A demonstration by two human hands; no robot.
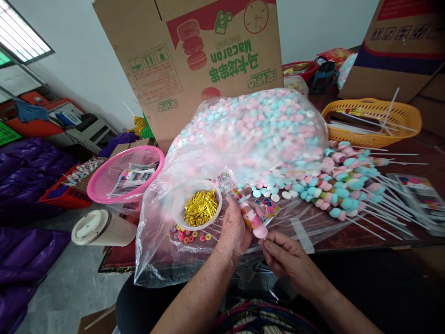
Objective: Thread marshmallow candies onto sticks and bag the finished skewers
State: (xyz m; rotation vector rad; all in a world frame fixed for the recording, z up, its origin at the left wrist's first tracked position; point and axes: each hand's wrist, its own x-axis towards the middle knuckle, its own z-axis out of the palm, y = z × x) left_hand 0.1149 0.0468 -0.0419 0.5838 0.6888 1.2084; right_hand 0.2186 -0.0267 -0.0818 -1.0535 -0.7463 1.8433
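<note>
My left hand (236, 227) is closed around a candy skewer (253, 219) in a printed clear wrapper, its pink end pointing toward me. The fingers of my right hand (287, 257) pinch at that pink end, where the stick or the wrapper's mouth would be; the exact grip is too small to make out. Just left of my left hand stands a white tub (218, 204) of gold twist ties (200, 208). Colourful ring candies (189, 236) lie in front of it. Beyond my hands is a big clear bag of pastel candies (257, 125), some spilled out.
Finished-looking candy skewers (344, 185) are heaped at the right, sticks toward me. Behind them sits a yellow basket (375, 134). A pink basket (100, 181) with printed wrappers and a lidded cup (104, 228) stand left. A cardboard box (146, 55) rises behind the bag.
</note>
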